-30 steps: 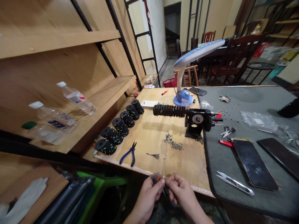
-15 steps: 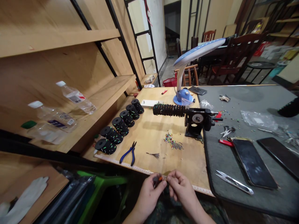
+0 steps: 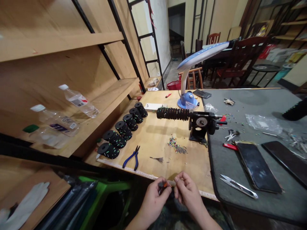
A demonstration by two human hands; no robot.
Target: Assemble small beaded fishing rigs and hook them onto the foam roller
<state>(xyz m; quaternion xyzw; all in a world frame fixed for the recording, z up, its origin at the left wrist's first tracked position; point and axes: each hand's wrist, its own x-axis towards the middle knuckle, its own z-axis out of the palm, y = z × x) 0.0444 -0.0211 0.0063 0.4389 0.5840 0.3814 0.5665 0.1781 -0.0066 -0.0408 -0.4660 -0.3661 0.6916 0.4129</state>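
My left hand (image 3: 154,198) is closed around a small dark item with orange on it (image 3: 165,184), mostly hidden by the fingers. Beside it, my right hand (image 3: 187,191) pinches at something too small to name, a short way from the left fingertips. Both hands are just off the table's near edge. Ahead lie a heap of coloured beads and small grey metal pieces (image 3: 177,145) and a thin bundle of dark strands (image 3: 157,159). Blue-handled pliers (image 3: 131,158) rest open to the left.
A black hand-cranked winder (image 3: 199,124) carries a wound black roll (image 3: 172,113). Several black spools (image 3: 123,129) line the left side. A blue desk lamp (image 3: 188,99) stands behind. Thread snips (image 3: 238,186) and phones (image 3: 259,166) lie on the grey mat (image 3: 223,204). Bottles (image 3: 81,100) stand on the shelf.
My right hand has moved slightly up and right, so the gap between the two hands' fingertips is wider. The orange part shows less. The view has shifted a little.
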